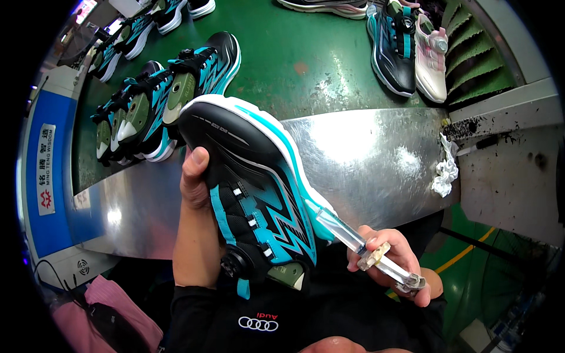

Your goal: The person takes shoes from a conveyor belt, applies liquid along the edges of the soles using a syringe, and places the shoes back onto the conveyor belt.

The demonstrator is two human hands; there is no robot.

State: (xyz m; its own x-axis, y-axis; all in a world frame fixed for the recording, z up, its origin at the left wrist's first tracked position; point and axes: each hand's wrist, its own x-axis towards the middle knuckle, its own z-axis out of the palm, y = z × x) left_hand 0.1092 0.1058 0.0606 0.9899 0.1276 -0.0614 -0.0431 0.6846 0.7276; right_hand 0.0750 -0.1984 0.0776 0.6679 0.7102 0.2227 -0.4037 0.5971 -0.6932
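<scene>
Beside the left edge of the desk (268, 76), a blue panel (63, 123) carries a white plate (46, 169) with dark Chinese characters, a line of Latin capitals and a red emblem, all turned sideways. Before the near edge, a black shirt (329, 312) shows a short red word and white linked rings, upside down. The black-and-turquoise shoe (259, 159) has tiny pale print on its toe; its olive insert (285, 275) bears faint lettering.

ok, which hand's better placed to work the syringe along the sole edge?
Right, likely: the right hand grips the syringe, pointed at the sole edge; the left hand supports the shoe.
</scene>
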